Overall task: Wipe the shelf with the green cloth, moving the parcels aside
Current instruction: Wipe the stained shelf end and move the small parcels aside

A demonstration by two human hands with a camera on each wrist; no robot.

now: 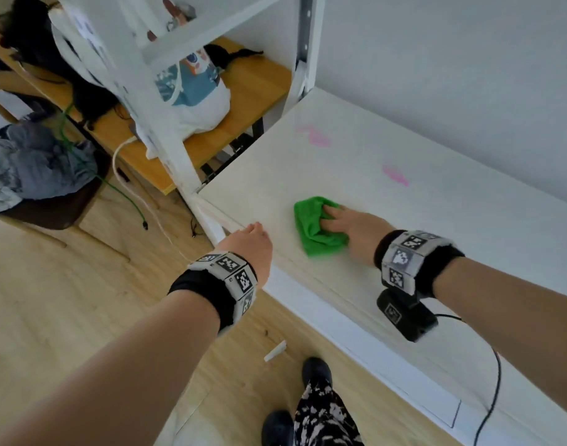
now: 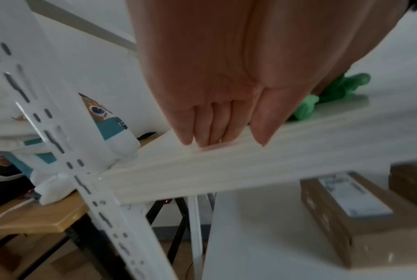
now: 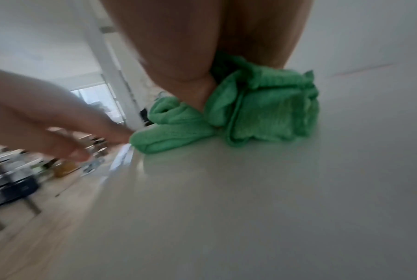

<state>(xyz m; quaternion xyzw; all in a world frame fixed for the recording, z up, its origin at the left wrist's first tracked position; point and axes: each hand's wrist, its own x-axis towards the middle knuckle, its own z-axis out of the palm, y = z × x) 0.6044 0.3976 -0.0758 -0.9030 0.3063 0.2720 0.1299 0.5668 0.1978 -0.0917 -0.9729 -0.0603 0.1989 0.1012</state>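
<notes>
A bunched green cloth (image 1: 314,230) lies on the white shelf (image 1: 404,220), a little back from its front edge. My right hand (image 1: 328,218) presses down on the cloth, fingers dug into its folds and the thumb tucked between two folds of cloth (image 3: 269,109). My left hand (image 1: 258,228) rests on the shelf's front edge near the left corner post, its straight fingers (image 2: 209,132) holding nothing. Two pink smears (image 1: 317,138) (image 1: 395,176) mark the shelf behind the cloth. Brown cardboard parcels (image 2: 341,214) sit on the level below.
A white slotted upright (image 2: 56,144) stands at the shelf's left corner. Beyond it a wooden table (image 1: 243,101) carries a printed white bag (image 1: 192,91). A wall (image 1: 452,75) backs the shelf. The wrist camera cable (image 1: 494,381) hangs over the front edge.
</notes>
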